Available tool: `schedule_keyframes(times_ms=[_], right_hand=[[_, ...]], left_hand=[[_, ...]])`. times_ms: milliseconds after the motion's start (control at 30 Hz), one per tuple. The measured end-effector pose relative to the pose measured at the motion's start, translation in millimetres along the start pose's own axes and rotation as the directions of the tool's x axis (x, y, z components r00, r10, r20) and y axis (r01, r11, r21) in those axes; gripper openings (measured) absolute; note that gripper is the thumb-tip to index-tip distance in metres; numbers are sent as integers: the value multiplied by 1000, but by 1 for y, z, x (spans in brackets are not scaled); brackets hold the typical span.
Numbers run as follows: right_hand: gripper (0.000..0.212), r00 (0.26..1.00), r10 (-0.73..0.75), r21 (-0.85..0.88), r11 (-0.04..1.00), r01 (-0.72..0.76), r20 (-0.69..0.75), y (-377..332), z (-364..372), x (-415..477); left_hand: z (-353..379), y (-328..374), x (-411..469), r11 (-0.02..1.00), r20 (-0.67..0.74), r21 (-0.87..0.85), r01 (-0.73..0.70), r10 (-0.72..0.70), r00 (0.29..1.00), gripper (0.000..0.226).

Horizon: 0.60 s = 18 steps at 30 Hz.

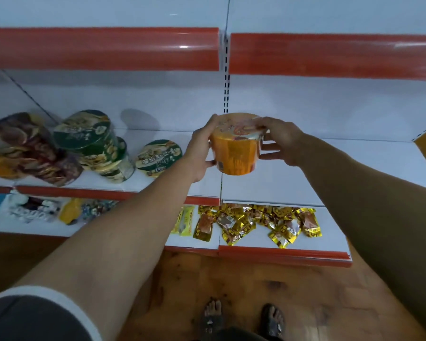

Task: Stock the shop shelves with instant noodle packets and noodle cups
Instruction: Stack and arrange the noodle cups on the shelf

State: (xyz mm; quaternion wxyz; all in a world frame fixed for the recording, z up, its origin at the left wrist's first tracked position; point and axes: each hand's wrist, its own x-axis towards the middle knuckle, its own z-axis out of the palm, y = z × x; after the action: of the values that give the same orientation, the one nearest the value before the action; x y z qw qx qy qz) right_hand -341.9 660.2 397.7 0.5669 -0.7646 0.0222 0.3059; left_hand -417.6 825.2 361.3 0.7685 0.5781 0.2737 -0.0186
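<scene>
I hold a round orange noodle cup with a printed foil lid up over the white middle shelf. My left hand curls round its side and rim; my right hand pinches the lid edge, lower fingers spread. Green noodle cups and dark ones already stand at the left. I judge stocking partly done: this section is bare. Yellow snack packets lie below.
</scene>
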Motion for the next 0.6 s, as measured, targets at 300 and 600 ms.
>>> schedule_keyframes(times_ms=[300, 600], right_hand=[[45, 996, 62, -75, 996, -58, 60, -2, 23, 10], [37, 979, 168, 108, 978, -181, 119, 15, 22, 20]], left_hand=[[-22, -12, 7, 994, -17, -95, 47, -49, 999, 35], [-14, -19, 16, 996, -61, 33, 80, -78, 995, 50]])
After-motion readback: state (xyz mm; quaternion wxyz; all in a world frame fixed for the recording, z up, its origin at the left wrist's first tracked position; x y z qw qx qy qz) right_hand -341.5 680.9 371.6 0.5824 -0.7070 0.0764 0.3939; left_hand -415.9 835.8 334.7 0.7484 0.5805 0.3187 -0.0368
